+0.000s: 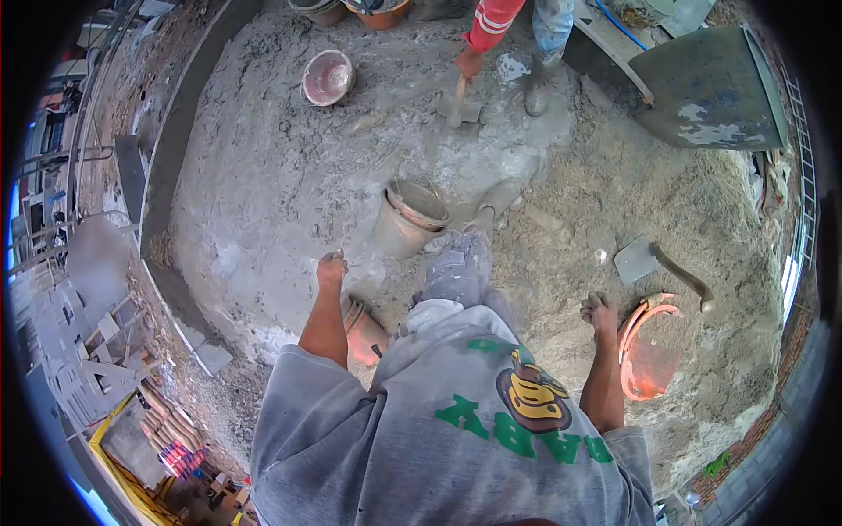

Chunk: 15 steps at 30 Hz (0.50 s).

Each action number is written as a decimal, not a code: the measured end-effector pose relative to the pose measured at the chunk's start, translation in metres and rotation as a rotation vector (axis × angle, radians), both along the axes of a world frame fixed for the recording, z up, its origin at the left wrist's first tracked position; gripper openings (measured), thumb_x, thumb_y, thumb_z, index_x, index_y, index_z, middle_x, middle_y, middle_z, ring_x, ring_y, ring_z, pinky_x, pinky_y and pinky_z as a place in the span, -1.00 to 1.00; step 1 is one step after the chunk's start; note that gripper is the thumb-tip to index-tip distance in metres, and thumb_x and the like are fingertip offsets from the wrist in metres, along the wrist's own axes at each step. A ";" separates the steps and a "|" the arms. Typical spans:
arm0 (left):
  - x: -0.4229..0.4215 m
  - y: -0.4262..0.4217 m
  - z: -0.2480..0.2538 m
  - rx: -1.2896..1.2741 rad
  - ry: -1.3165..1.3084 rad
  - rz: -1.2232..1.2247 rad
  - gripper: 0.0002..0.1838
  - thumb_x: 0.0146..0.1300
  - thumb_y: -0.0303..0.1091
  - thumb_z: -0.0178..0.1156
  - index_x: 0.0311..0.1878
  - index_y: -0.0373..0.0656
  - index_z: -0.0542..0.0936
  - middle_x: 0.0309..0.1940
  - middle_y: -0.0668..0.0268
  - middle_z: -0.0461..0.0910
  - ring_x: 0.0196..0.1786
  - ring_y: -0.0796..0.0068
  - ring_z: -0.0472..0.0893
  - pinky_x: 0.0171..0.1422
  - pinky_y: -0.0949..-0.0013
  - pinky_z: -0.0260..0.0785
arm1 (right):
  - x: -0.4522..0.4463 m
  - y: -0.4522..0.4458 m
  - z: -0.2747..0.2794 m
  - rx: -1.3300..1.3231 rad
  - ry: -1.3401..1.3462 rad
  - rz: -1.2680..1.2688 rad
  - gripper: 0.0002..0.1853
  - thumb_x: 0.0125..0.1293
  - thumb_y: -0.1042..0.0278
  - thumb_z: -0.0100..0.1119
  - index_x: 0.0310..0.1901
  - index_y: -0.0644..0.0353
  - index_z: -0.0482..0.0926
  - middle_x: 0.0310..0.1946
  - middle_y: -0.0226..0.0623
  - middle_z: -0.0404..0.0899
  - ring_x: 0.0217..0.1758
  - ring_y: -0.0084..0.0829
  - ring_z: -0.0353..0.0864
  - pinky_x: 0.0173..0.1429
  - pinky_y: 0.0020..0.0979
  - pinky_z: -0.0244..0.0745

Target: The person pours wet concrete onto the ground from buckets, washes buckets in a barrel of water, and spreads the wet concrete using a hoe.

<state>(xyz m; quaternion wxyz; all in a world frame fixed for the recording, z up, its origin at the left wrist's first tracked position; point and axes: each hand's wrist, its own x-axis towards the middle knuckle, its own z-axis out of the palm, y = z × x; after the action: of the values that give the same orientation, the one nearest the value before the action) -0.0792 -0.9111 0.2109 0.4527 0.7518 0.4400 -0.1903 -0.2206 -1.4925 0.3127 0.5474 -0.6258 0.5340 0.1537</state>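
My left hand (331,266) is held out over the grey ground with its fingers curled; whether anything is in it is too small to tell. Stacked mortar-covered buckets (408,219) stand between my hands, nearer the left one, and another bucket (364,336) lies beside my left forearm. On the right, my right hand (599,312) has its fingers bent inward, and nothing can be made out in it. Just right of it are orange tubs (651,355), and beyond them a hoe (636,261) with a short wooden handle rests on the sand.
A co-worker's red sleeve (493,24) and hand hold a hoe (460,110) on wet mortar ahead. A round bowl (329,77) sits at the upper left. A large metal drum (712,92) lies at the upper right. A low concrete edge (167,167) runs along the left.
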 end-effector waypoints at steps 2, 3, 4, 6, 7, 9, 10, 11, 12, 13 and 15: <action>-0.076 0.049 -0.064 0.134 0.227 -0.165 -0.58 0.21 -0.07 0.05 -0.24 -0.34 0.55 -0.46 0.13 0.59 -0.38 0.24 0.57 -0.28 0.28 0.37 | -0.030 0.023 -0.014 0.094 0.097 0.022 -0.82 0.17 0.31 0.03 -0.26 0.22 0.44 -0.55 -0.32 0.48 -0.59 -0.55 0.43 -0.54 -0.55 0.31; -0.109 0.072 -0.100 0.220 0.282 -0.291 -0.55 0.20 -0.02 0.04 -0.21 -0.31 0.56 -0.36 0.05 0.61 -0.25 0.09 0.60 -0.15 0.21 0.39 | -0.051 0.030 -0.026 0.125 0.168 0.035 -0.80 0.16 0.30 0.05 -0.26 0.23 0.44 -0.56 -0.32 0.47 -0.59 -0.54 0.44 -0.55 -0.54 0.31; -0.104 0.049 -0.067 0.236 0.355 -0.362 -0.54 0.18 0.01 0.02 -0.19 -0.26 0.57 -0.28 0.01 0.59 -0.14 0.02 0.55 -0.05 0.18 0.36 | -0.069 0.038 -0.031 0.151 0.243 0.019 -0.82 0.14 0.33 0.06 -0.27 0.25 0.44 -0.58 -0.33 0.46 -0.63 -0.56 0.40 -0.60 -0.56 0.26; -0.083 -0.015 -0.017 0.247 0.388 -0.481 -0.55 0.17 0.03 0.00 -0.16 -0.19 0.57 -0.18 -0.03 0.56 -0.04 -0.02 0.51 0.04 0.14 0.33 | -0.093 0.054 -0.034 0.134 0.393 0.031 -0.82 0.10 0.36 0.08 -0.29 0.26 0.44 -0.63 -0.34 0.43 -0.68 -0.57 0.36 -0.65 -0.56 0.21; -0.075 -0.034 -0.022 0.245 0.347 -0.525 -0.56 0.17 0.02 0.00 -0.15 -0.17 0.56 -0.18 -0.03 0.56 -0.05 0.00 0.52 0.03 0.14 0.34 | -0.105 0.059 -0.038 0.133 0.406 0.046 -0.81 0.10 0.36 0.08 -0.29 0.27 0.44 -0.63 -0.33 0.43 -0.68 -0.55 0.38 -0.64 -0.54 0.24; -0.044 -0.070 -0.041 0.222 0.289 -0.618 -0.56 0.16 0.00 0.01 -0.07 -0.16 0.52 -0.14 0.03 0.55 -0.04 0.02 0.52 0.05 0.13 0.34 | -0.106 0.071 -0.039 0.153 0.390 0.060 -0.80 0.12 0.35 0.07 -0.28 0.29 0.46 -0.61 -0.31 0.48 -0.66 -0.54 0.41 -0.60 -0.52 0.31; -0.034 -0.078 -0.075 0.243 0.182 -0.671 -0.55 0.16 0.00 0.02 -0.05 -0.15 0.49 -0.14 0.04 0.55 -0.04 0.03 0.52 0.06 0.14 0.34 | -0.117 0.072 -0.054 0.127 0.385 0.069 -0.80 0.12 0.34 0.08 -0.29 0.30 0.47 -0.60 -0.31 0.49 -0.65 -0.54 0.43 -0.58 -0.53 0.33; -0.025 -0.086 -0.111 0.266 0.076 -0.724 -0.54 0.15 0.01 0.02 -0.03 -0.15 0.47 -0.13 0.04 0.55 -0.03 0.04 0.51 0.07 0.15 0.34 | -0.116 0.075 -0.061 0.129 0.380 0.055 -0.81 0.12 0.35 0.07 -0.30 0.30 0.47 -0.60 -0.29 0.49 -0.64 -0.53 0.44 -0.56 -0.53 0.34; 0.000 -0.103 -0.123 0.369 0.050 -0.746 -0.55 0.14 0.02 0.05 -0.03 -0.08 0.49 -0.14 0.05 0.55 -0.02 0.07 0.52 0.08 0.18 0.34 | -0.112 0.079 -0.068 0.118 0.373 0.053 -0.80 0.12 0.35 0.06 -0.30 0.31 0.47 -0.58 -0.29 0.50 -0.64 -0.53 0.44 -0.55 -0.53 0.35; 0.031 -0.119 -0.128 0.473 0.032 -0.772 -0.57 0.12 0.04 0.07 -0.03 -0.01 0.51 -0.15 0.06 0.56 -0.01 0.09 0.52 0.08 0.20 0.34 | -0.103 0.086 -0.074 0.115 0.378 0.028 -0.80 0.12 0.35 0.04 -0.31 0.32 0.47 -0.57 -0.28 0.50 -0.61 -0.54 0.45 -0.53 -0.54 0.35; 0.094 -0.131 -0.165 0.422 0.231 -0.802 -0.52 0.12 0.04 0.07 0.04 -0.03 0.46 -0.06 0.05 0.52 0.03 0.09 0.49 0.13 0.18 0.31 | -0.100 0.097 -0.107 0.119 0.344 0.042 -0.81 0.15 0.34 0.03 -0.29 0.29 0.47 -0.53 -0.27 0.52 -0.57 -0.54 0.48 -0.51 -0.55 0.36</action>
<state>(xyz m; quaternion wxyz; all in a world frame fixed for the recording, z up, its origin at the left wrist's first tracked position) 0.0153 -1.0419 0.0462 0.1285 0.9121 0.1912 -0.3391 -0.3209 -1.3958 0.2060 0.4807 -0.5677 0.5965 0.3015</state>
